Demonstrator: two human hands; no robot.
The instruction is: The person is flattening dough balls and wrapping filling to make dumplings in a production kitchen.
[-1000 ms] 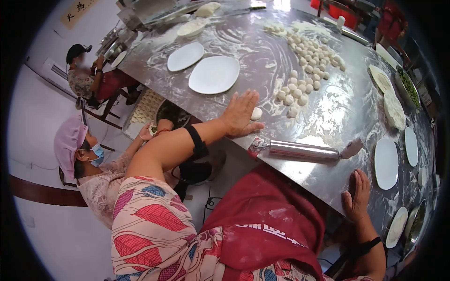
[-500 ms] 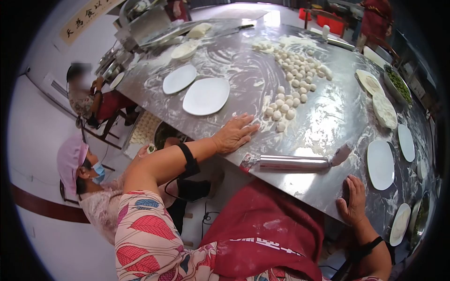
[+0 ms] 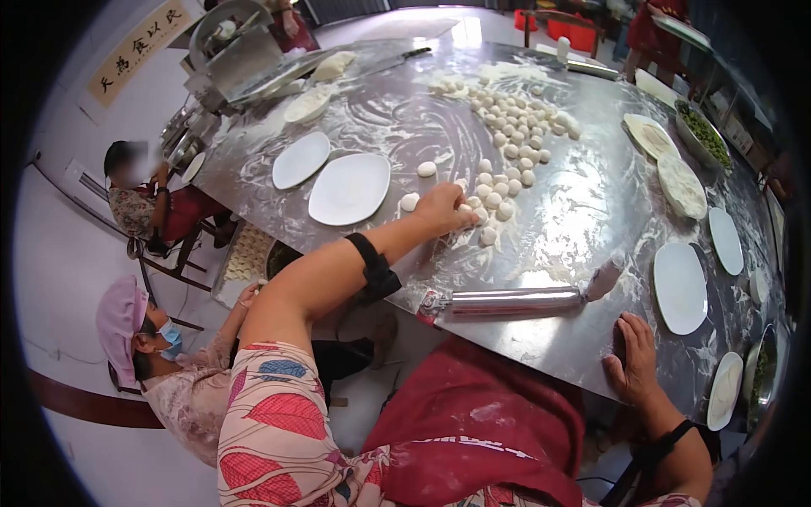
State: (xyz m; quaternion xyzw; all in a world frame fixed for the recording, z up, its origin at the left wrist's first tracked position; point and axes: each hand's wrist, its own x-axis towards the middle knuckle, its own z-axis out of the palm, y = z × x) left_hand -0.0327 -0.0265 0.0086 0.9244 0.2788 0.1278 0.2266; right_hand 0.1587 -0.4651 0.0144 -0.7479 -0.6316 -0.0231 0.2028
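Observation:
My left hand [image 3: 445, 211] reaches over the table to the near left edge of a spread of small round dough balls [image 3: 511, 135]. Its fingers are curled down and pressed round a dough ball [image 3: 481, 215] at that edge, partly hidden by the fingertips. Two dough balls, one upper [image 3: 427, 169] and one lower [image 3: 410, 202], lie apart to the left of this hand. My right hand [image 3: 635, 355] rests on the table's near edge, fingers extended, holding nothing. Between me and the dough balls lies a metal rolling pin [image 3: 515, 300].
White plates stand on the left [image 3: 349, 189] and right [image 3: 680, 289] of the floury steel table [image 3: 583, 220]. At the right is a bowl of chopped greens [image 3: 703, 137]. A person in a pink cap [image 3: 122, 325] sits at the left, near a tray of dumplings [image 3: 245, 258].
My left hand has gone from lying flat near the table edge to curling at the dough balls. Two dough balls now lie apart on the left. My right hand stays put.

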